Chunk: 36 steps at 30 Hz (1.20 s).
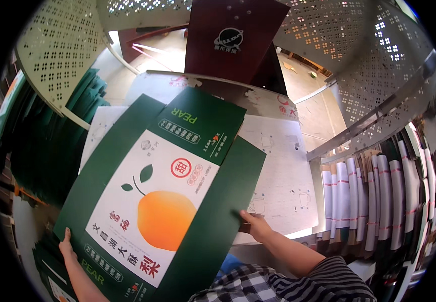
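A large flat printed carton [213, 216], unfolded, lies tilted across the work surface in front of me. It is dark green with a white middle panel that bears a yellow-orange pear picture. My left hand [68, 247] grips its lower left edge, thumb showing on top and the other fingers hidden underneath. On the right edge, my right hand [257, 226] holds the carton with the thumb at its rim; those fingers are partly out of sight beneath. Under the carton, the table [288, 176] is covered with pale sheets printed with cup drawings.
Cream perforated metal guards [57, 50] curve around the table's far side. A dark red panel [233, 40] rises at the back. Green flat cartons [84, 98] are piled at the left. Several tied bundles of pale flat board [369, 201] stand at the right, below a metal rail [374, 133].
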Tool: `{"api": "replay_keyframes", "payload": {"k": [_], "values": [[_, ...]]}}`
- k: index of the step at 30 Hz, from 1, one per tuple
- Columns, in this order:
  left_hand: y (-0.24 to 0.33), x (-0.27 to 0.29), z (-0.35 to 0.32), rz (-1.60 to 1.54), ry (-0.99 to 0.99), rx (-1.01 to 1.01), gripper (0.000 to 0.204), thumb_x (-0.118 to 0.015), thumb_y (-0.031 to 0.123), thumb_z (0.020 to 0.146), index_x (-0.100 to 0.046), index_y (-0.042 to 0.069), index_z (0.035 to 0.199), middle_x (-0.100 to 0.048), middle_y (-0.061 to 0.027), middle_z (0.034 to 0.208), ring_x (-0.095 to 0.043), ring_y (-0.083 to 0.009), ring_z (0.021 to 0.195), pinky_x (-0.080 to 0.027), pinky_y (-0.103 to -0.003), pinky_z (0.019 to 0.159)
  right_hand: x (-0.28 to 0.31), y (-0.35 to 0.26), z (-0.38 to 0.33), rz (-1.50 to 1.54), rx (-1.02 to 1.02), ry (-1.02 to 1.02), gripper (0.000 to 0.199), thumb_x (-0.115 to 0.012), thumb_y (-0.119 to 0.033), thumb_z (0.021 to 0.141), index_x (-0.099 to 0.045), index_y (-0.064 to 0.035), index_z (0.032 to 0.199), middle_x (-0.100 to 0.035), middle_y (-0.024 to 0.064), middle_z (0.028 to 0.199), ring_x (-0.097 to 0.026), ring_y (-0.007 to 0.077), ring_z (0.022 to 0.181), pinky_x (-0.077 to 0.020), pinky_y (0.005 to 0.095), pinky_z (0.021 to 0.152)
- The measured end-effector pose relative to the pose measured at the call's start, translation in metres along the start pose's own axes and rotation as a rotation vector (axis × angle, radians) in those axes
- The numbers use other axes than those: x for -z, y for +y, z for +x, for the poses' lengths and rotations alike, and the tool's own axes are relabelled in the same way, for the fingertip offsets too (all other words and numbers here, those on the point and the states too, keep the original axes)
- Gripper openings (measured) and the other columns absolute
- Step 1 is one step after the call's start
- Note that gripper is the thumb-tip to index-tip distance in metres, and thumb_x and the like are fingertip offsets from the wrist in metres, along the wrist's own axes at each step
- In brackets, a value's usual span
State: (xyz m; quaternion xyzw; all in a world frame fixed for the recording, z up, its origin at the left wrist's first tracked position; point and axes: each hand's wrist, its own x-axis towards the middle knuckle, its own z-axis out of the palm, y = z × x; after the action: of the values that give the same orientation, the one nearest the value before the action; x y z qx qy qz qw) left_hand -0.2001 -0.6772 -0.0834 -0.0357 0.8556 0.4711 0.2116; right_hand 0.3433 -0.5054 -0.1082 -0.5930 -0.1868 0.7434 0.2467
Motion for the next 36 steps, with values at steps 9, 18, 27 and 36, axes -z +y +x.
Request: {"api": "replay_keyframes", "payload": {"k": [9, 18, 27, 36], "values": [[0.021, -0.001, -0.031, -0.031, 0.023, -0.057, 0.045, -0.067, 0.027, 0.059, -0.052, -0.007, 0.085, -0.053, -0.0095, 0.078, -0.050, -0.0169, 0.064, -0.042, -0.029, 0.057, -0.042, 0.028, -0.033, 0.001, -0.171, 0.070, 0.056, -0.060, -0.037, 0.064, -0.043, 0.0071, 0.095, -0.049, 0.0111, 0.084, -0.047, 0.0183, 0.074, -0.0394, 0.0307, 0.065], [0.046, -0.004, -0.051, 0.161, 0.160, -0.040, 0.048, -0.067, 0.030, 0.058, -0.052, -0.008, 0.084, -0.053, -0.0096, 0.078, -0.050, -0.0175, 0.062, -0.043, -0.030, 0.055, -0.054, 0.064, -0.050, 0.235, -0.155, -0.144, 0.048, -0.059, -0.030, 0.067, -0.042, -0.0026, 0.103, -0.049, 0.0079, 0.094, -0.047, 0.0164, 0.082, -0.0390, 0.0275, 0.073], [0.049, 0.000, -0.052, 0.131, 0.140, -0.084, 0.042, -0.066, 0.026, 0.060, -0.053, -0.007, 0.083, -0.054, -0.0081, 0.078, -0.049, -0.0153, 0.063, -0.042, -0.029, 0.056, -0.049, 0.074, -0.032, 0.309, -0.154, -0.222, 0.048, -0.060, -0.025, 0.066, -0.040, -0.0002, 0.102, -0.050, 0.0092, 0.092, -0.049, 0.0168, 0.081, -0.0414, 0.0289, 0.071], [0.028, -0.005, -0.097, -0.005, 0.257, -0.261, 0.036, -0.062, 0.016, 0.065, -0.049, -0.008, 0.087, -0.054, -0.0103, 0.082, -0.051, -0.0159, 0.065, -0.044, -0.027, 0.056, -0.060, 0.072, -0.047, 0.354, -0.049, -0.082, 0.041, -0.058, -0.013, 0.068, -0.039, 0.0057, 0.100, -0.049, 0.0126, 0.093, -0.049, 0.0202, 0.083, -0.0402, 0.0293, 0.074]]}}
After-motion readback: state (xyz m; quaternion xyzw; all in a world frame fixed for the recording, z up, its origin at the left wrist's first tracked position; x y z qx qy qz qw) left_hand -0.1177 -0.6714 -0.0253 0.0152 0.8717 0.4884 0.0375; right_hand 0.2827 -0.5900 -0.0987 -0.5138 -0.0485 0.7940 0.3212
